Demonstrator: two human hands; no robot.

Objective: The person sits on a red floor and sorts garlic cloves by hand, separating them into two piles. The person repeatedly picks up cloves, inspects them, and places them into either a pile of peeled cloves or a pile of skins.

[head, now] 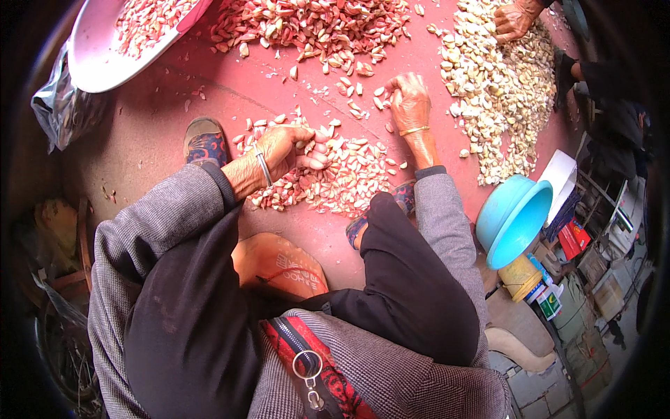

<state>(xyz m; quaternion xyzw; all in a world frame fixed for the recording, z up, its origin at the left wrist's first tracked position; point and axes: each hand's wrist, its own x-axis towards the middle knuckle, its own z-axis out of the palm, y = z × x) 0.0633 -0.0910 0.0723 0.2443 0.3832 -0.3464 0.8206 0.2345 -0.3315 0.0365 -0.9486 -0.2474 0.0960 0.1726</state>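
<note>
My left hand (293, 148), with a metal bangle at the wrist, is over a spread of reddish garlic cloves (356, 173) on the red floor between my feet. Its fingers are curled around several pale cloves. My right hand (411, 102), with a thin yellow bracelet, is farther forward and to the right, low over the floor. Its thumb and fingertips touch or nearly touch a few loose cloves (378, 97); whether it grips one cannot be told. Ahead lies a larger heap of reddish cloves (324, 26).
A pink-and-white basin (99, 63) of cloves tilts at upper left beside a plastic bag (63, 105). Another person's hand (515, 22) touches a long pale garlic heap (487, 94). A blue basin (494, 214) and yellow bucket (518, 275) stand at right. An orange bag (282, 262) lies between my legs.
</note>
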